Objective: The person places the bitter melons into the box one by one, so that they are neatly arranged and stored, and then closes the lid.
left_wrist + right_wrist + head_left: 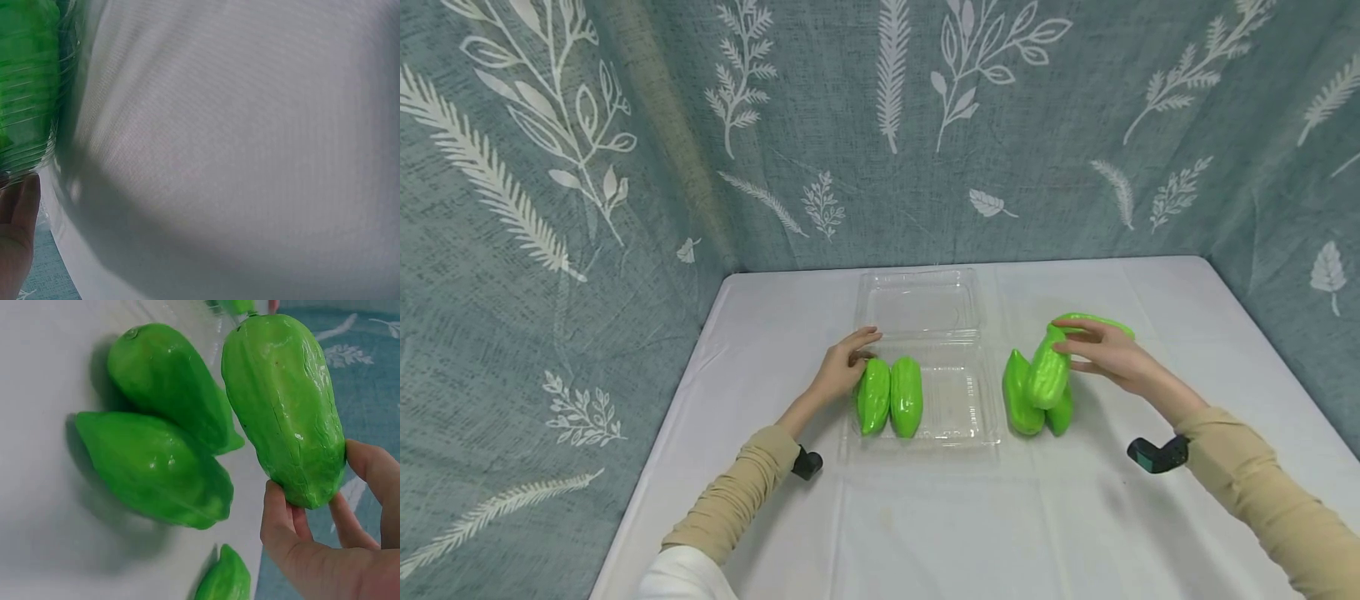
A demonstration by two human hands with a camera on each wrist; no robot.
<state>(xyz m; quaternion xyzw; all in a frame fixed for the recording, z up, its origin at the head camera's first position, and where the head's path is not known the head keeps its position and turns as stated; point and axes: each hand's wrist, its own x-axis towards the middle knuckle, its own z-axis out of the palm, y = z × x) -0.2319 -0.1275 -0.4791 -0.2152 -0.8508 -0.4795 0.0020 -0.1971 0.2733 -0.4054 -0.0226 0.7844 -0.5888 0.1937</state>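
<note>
A clear plastic clamshell tray (958, 400) lies open on the white table, its lid (917, 300) folded back. Two green gourds (873, 396) (906, 396) lie side by side in the tray's left part. My left hand (848, 362) rests with relaxed fingers on the tray's left rim, beside the nearer gourd (25, 81); a fingertip (19, 212) touches the plastic. My right hand (1105, 350) grips a third gourd (1048, 371) (284, 406), lifted above two more gourds (169, 387) (153, 469) on the table right of the tray.
Another green gourd (1093, 321) lies behind my right hand, its tip (228, 578) showing low in the right wrist view. The white tablecloth (940, 517) is walled by a blue leaf-print curtain (625, 167) at back and both sides.
</note>
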